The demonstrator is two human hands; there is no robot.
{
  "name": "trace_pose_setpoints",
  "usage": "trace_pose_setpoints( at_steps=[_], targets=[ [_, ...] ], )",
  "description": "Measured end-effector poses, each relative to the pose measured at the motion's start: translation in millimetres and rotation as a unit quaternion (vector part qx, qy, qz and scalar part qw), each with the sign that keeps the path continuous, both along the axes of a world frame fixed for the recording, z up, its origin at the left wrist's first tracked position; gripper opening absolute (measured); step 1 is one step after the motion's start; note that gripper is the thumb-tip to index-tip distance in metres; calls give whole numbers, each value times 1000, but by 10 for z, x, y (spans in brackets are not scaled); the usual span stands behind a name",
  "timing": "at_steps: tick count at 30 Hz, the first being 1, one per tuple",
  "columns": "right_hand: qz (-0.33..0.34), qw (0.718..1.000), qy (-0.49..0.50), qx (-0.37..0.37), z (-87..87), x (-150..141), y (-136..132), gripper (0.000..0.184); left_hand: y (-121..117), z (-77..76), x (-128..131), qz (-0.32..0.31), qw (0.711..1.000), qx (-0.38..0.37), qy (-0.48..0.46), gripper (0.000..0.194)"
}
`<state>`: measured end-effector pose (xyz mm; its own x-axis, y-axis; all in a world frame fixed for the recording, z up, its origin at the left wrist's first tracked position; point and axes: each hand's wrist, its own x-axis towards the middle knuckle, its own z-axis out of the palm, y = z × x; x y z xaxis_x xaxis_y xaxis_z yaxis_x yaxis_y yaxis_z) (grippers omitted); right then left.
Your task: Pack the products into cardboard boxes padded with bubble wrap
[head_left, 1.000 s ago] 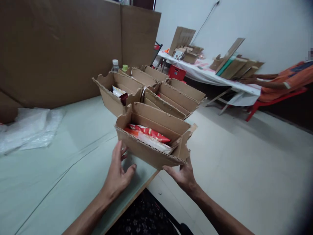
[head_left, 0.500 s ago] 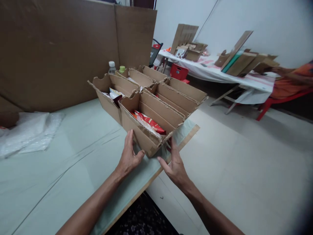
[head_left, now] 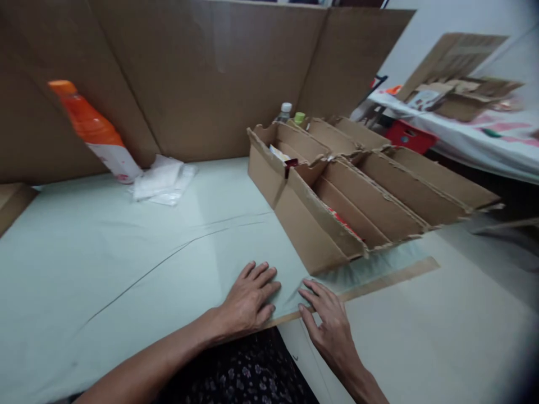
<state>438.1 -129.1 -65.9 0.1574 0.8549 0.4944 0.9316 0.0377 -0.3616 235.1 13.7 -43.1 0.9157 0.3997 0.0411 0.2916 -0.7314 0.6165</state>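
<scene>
My left hand point(head_left: 250, 294) lies on the pale green tablecloth point(head_left: 168, 269) near the table's front edge, fingers spread and holding nothing. Just right of it, my right hand point(head_left: 326, 314) is over the table edge with its fingers apart, also without anything in it. Beyond both hands stand joined cardboard boxes point(head_left: 311, 230), open at the top and set side by side in rows. A sliver of a red packet point(head_left: 345, 224) shows in the nearest box. In the box behind it lies a white and dark packet point(head_left: 280, 154). The other boxes' insides are mostly hidden.
An orange-and-white bottle point(head_left: 99, 134) leans at the back left beside folded clear plastic wrap point(head_left: 162, 179). Two bottle caps, one white point(head_left: 286, 106) and one green point(head_left: 299, 117), rise behind the boxes. A tall cardboard panel point(head_left: 219, 78) lines the back. A red stool point(head_left: 410, 137) stands right.
Both hands have come off the near corner of the cardboard boxes and moved down to the table's front edge. The view has swung left, bringing the orange-and-white bottle in.
</scene>
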Motion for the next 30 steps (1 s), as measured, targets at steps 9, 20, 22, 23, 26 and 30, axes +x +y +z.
trace_pose_setpoints(
  at_steps=[9, 20, 22, 23, 26, 30],
  targets=[
    [161, 985, -59, -4, 32, -639, 536, 32, -300, -46, -664, 59, 998, -7, -13, 60],
    [242, 969, 25, -51, 283, -854, 568, 22, -555, -224, -1053, 242, 938, 75, -237, 29],
    [273, 959, 57, -50, 567, -797, 520, 22, -563, -256, -1057, 243, 932, 77, -257, 26],
    [274, 959, 62, -35, 741, -736, 508, 23, -562, -267, -1058, 239, 931, 75, -264, 25],
    [212, 976, 46, 33, 1350, -418, 523, 24, -552, -277, -1063, 233, 928, 78, -282, 23],
    [64, 996, -7, 62, 2058, 200, 731, 27, -557, -274, -1057, 241, 922, 90, -290, 22]
  ],
)
